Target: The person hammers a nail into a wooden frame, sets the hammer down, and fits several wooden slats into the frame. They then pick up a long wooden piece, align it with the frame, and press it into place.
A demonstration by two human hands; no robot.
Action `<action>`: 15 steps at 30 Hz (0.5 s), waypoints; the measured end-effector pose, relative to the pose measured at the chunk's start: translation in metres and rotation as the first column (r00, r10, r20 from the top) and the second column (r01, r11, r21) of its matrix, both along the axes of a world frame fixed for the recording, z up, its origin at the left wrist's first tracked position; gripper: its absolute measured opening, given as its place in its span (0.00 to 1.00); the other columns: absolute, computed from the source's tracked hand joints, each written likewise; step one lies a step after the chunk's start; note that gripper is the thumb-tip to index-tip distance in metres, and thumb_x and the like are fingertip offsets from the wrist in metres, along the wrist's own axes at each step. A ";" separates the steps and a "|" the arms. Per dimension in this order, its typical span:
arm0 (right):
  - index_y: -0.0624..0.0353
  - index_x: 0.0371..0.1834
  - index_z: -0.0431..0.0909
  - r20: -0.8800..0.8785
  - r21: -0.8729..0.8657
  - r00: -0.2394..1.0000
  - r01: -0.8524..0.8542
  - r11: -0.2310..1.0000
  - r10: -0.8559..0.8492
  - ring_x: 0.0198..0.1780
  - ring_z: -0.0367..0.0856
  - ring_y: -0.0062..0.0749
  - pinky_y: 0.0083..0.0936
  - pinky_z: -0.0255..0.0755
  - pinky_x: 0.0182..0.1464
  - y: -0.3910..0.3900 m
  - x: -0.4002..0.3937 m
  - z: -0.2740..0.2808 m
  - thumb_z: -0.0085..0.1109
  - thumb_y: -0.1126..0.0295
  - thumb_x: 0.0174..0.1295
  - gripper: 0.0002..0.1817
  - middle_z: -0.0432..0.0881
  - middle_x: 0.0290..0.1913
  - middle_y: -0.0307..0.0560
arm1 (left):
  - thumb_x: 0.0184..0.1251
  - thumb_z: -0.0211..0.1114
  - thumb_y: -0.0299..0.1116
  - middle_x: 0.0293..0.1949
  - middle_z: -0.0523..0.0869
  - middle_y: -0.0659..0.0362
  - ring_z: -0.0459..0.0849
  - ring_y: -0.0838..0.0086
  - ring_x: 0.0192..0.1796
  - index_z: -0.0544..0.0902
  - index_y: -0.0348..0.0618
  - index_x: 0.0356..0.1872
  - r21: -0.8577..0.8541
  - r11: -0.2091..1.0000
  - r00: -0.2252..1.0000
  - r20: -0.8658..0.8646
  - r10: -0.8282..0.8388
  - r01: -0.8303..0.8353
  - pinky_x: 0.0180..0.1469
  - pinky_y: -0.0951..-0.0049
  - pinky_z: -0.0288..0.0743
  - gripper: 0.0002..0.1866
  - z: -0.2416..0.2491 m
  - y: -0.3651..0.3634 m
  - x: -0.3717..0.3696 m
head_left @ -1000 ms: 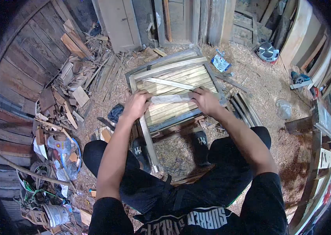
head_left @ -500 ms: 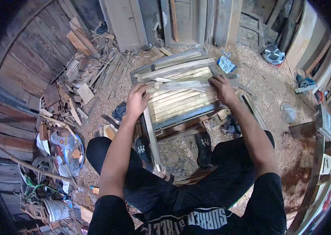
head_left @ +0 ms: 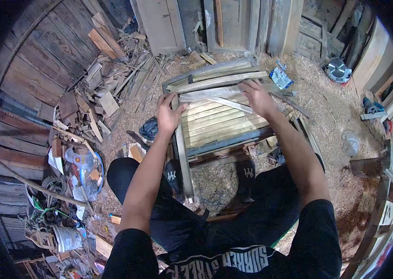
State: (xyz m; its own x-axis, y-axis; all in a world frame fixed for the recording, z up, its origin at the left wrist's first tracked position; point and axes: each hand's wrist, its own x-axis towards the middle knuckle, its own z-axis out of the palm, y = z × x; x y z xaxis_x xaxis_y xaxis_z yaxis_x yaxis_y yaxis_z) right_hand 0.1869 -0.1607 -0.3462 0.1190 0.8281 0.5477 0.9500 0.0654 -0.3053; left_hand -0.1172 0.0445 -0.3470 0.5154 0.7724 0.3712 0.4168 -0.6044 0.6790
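A wooden frame [head_left: 181, 158] with rows of pale slats [head_left: 219, 122] lies between and beyond the person's knees. Across its upper part runs a light wooden strip [head_left: 210, 93]. My left hand [head_left: 167, 111] holds the strip's left end at the frame's left side, thumb and fingers bent around it. At the right end, my right hand [head_left: 256, 96] has its fingertips pressed on the strip. A thinner pale piece [head_left: 231, 104] lies slanted over the slats between my hands.
Scrap wood [head_left: 92, 102] is piled at the left. A circular saw [head_left: 337, 72] and a blue power tool [head_left: 372, 107] lie at the right. A blue-white packet [head_left: 281, 77] sits past the frame. Tall panels [head_left: 161, 28] stand at the back.
The view has shifted, so the scene sits further right. My right hand has moved inward from the frame's right edge, and the strip lies lower against the frame. The slanted piece shows more fully.
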 end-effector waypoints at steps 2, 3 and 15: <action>0.61 0.59 0.84 -0.041 -0.014 0.999 -0.022 1.000 0.022 0.61 0.78 0.60 0.50 0.75 0.66 0.007 -0.001 0.000 0.63 0.79 0.66 0.17 0.84 0.59 0.55 | 0.53 0.86 0.36 0.61 0.85 0.43 0.86 0.50 0.59 0.89 0.38 0.61 0.035 0.999 1.000 -0.021 0.011 -0.011 0.62 0.58 0.80 0.32 -0.003 0.004 0.002; 0.61 0.59 0.84 -0.044 -0.014 0.999 -0.026 1.000 0.026 0.61 0.78 0.60 0.50 0.75 0.66 0.010 -0.001 0.002 0.63 0.79 0.66 0.17 0.84 0.59 0.55 | 0.53 0.86 0.36 0.61 0.85 0.45 0.88 0.55 0.54 0.89 0.40 0.61 0.071 0.997 0.999 -0.038 0.022 -0.019 0.56 0.60 0.83 0.31 -0.003 0.006 0.002; 0.56 0.63 0.86 -0.055 -0.066 0.998 -0.016 0.998 0.013 0.63 0.79 0.53 0.51 0.72 0.69 0.020 0.011 -0.013 0.64 0.75 0.69 0.20 0.85 0.61 0.50 | 0.52 0.86 0.31 0.58 0.81 0.44 0.83 0.44 0.62 0.89 0.45 0.54 0.162 0.987 0.980 -0.199 0.023 0.010 0.67 0.52 0.78 0.26 0.005 -0.001 0.017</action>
State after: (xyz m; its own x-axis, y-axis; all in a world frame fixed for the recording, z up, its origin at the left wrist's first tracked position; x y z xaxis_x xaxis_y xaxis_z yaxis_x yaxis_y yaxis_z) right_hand 0.1979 -0.1410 -0.3596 0.1346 0.8645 0.4842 0.9310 0.0569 -0.3605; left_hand -0.1001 0.0438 -0.3416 0.5870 0.7144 0.3809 0.5384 -0.6958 0.4753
